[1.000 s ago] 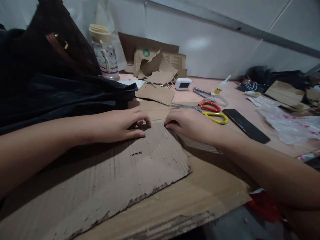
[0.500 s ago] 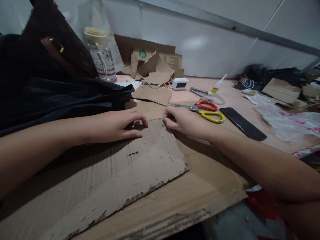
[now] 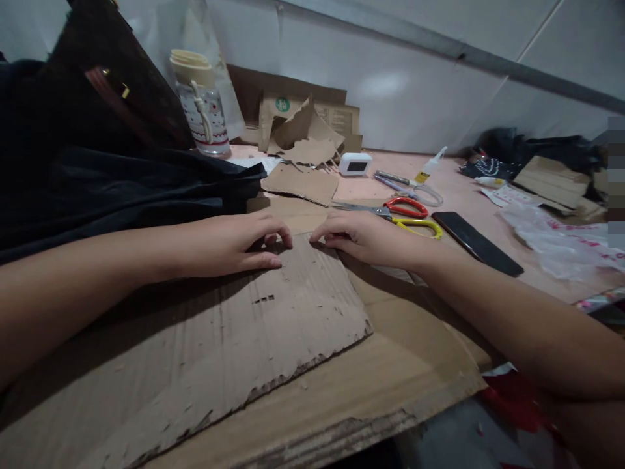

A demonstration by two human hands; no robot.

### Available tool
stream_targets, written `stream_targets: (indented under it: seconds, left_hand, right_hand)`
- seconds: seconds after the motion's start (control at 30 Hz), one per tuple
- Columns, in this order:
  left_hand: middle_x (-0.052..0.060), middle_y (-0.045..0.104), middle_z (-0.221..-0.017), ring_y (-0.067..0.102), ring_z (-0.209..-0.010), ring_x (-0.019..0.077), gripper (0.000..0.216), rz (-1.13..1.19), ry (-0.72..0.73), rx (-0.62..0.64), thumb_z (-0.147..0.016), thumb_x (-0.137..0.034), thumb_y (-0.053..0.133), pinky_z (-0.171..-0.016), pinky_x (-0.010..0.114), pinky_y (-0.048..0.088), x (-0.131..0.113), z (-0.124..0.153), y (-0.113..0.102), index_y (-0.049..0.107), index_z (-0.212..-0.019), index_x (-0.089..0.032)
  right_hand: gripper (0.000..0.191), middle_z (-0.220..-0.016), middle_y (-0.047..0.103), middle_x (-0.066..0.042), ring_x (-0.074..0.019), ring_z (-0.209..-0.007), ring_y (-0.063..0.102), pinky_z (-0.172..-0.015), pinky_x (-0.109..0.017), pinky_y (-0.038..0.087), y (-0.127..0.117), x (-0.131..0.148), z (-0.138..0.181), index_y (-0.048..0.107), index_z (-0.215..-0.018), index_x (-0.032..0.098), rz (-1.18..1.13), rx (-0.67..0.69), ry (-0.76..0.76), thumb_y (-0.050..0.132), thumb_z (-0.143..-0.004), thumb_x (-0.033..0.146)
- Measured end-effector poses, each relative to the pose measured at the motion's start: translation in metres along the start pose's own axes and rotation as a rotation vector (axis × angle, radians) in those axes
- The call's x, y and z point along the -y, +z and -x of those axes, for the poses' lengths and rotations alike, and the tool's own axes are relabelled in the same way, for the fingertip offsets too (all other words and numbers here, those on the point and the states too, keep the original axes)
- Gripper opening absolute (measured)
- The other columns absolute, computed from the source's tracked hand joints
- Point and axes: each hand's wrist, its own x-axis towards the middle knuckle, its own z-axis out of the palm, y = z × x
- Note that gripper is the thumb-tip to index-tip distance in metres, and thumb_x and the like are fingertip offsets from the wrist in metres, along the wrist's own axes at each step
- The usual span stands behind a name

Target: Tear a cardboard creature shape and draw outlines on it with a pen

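A piece of cardboard (image 3: 293, 312) with ragged edges and small tears lies flat in front of me. My left hand (image 3: 254, 244) rests on its far part, fingers bent and thumb apart, holding nothing. At the cardboard's far right corner is my right hand (image 3: 344, 236), its fingertips reaching down to the surface. The fingers look loosely bent and apart, and I see nothing between them. Underneath lies a larger cardboard sheet (image 3: 415, 358). Scissors (image 3: 410, 215) with one red and one yellow handle lie just beyond my right hand.
A black phone (image 3: 476, 242) lies right of the scissors. Farther back are a small white device (image 3: 355, 165), a glue bottle (image 3: 430, 167), pens (image 3: 393, 179) and torn cardboard (image 3: 312, 137). A drink bottle (image 3: 201, 107) and dark bag (image 3: 127, 85) stand left; a plastic bag (image 3: 561, 238) lies right.
My right hand has shifted slightly left, and its fingers have gone from tightly curled to more stretched out. My left hand keeps its place on the cardboard. The view has moved slightly.
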Motion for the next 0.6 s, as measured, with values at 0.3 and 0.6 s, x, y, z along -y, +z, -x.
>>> stream_targets:
  seconds: [0.3, 0.6]
  left_hand:
    - [0.005, 0.068, -0.119, 0.065, -0.096, 0.0216, 0.038, 0.012, -0.01, 0.008, -0.095, -0.049, 0.055, -0.079, 0.029, 0.047, -0.0027, -0.0006, -0.0013, 0.062, -0.126, -0.029]
    - [0.006, 0.067, -0.118, 0.064, -0.095, 0.0215, 0.039, 0.001, -0.004, 0.016, -0.096, -0.049, 0.055, -0.079, 0.029, 0.047, 0.0002, -0.0019, 0.0014, 0.06, -0.127, -0.027]
  right_hand:
    - [0.02, -0.108, 0.073, -0.003, -0.0208, -0.096, 0.065, -0.083, -0.03, 0.045, -0.0015, 0.0007, 0.0002, 0.068, -0.109, 0.027, 0.082, 0.029, 0.056, 0.05, -0.1, 0.023]
    - [0.014, -0.099, 0.069, -0.002, -0.0188, -0.086, 0.061, -0.073, -0.028, 0.04, 0.0072, 0.0012, -0.0041, 0.064, -0.097, 0.023, 0.097, -0.018, 0.127, 0.051, -0.1, 0.027]
